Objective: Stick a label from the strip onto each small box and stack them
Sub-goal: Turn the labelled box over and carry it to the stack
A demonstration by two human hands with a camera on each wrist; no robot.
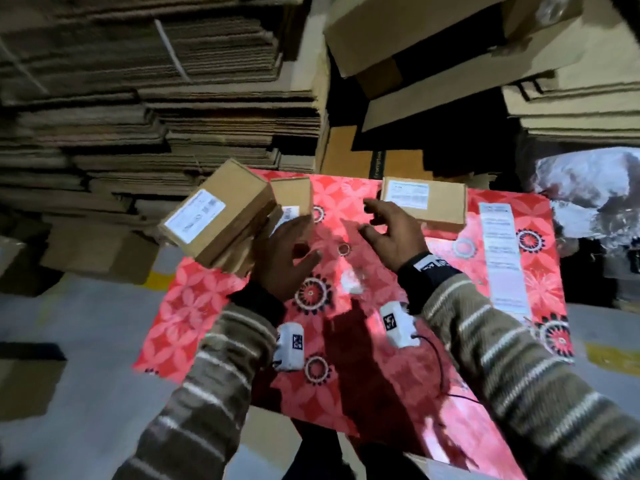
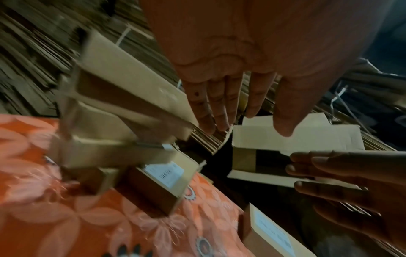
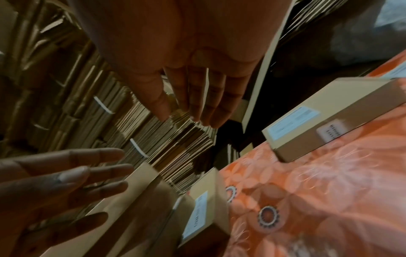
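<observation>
cardboard small boxes in the stack [image 1: 221,216] at the tabletop's [image 1: 346,393] far left corner lean out past its edge, skewed and fanned, and they look close to toppling to the floor. both the left hand [image 1: 287,258] and right hand [image 1: 391,233] hover with fingers spread and nothing gripped, so neither steadies them. one more labelled box [image 1: 424,202] lies flat at the far edge, and the label strip [image 1: 502,258] lies along the right side, well apart from the stack.

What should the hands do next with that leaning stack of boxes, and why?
Probably steady and square up the stack with the left hand. Its boxes sit skewed and tilted at the table's far left corner, and both hands, the right hand too, are open, holding nothing.
</observation>
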